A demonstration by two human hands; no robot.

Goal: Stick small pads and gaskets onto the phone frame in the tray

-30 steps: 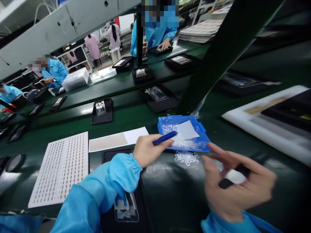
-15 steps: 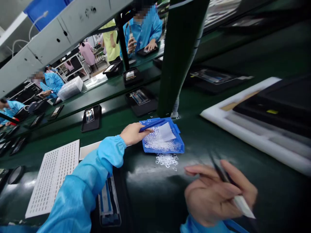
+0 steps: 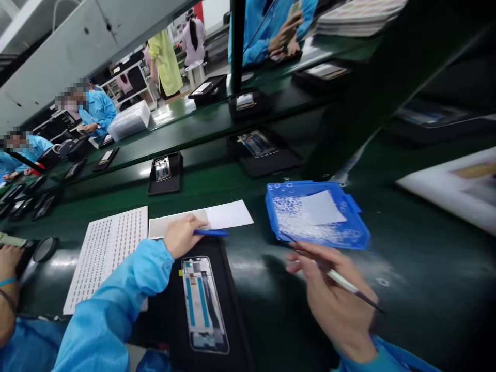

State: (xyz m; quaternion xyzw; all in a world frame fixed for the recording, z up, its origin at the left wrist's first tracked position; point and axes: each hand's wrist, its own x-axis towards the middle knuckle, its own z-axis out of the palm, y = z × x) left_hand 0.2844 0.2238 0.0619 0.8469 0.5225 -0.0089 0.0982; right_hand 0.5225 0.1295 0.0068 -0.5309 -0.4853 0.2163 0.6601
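Observation:
My left hand (image 3: pixel 181 235) is closed around a blue stick-shaped tool (image 3: pixel 214 233), over a white strip (image 3: pixel 232 214) on the bench. Just below it, an opened phone body (image 3: pixel 204 305) with blue strips lies on a black tray (image 3: pixel 236 325). In my right hand (image 3: pixel 335 299) is a pair of tweezers (image 3: pixel 346 283), its dark tips pointing left near the front edge of a blue tray (image 3: pixel 272 214). Many small white ring-shaped pieces (image 3: pixel 292 222) and a white paper piece (image 3: pixel 324 207) lie in that tray.
A white sheet with rows of small dark marks (image 3: pixel 110 248) lies at left, beside a round black lid (image 3: pixel 45 250). Black trays with phone parts (image 3: pixel 165 173) line the bench behind. A green post (image 3: pixel 360 119) stands behind the blue tray. A co-worker's arm (image 3: pixel 8 289) reaches in at lower left.
My left hand has left the blue tray and moved to the white strip, still holding the blue tool. The white pile before the tray is gone from view. My right hand has moved near the tray.

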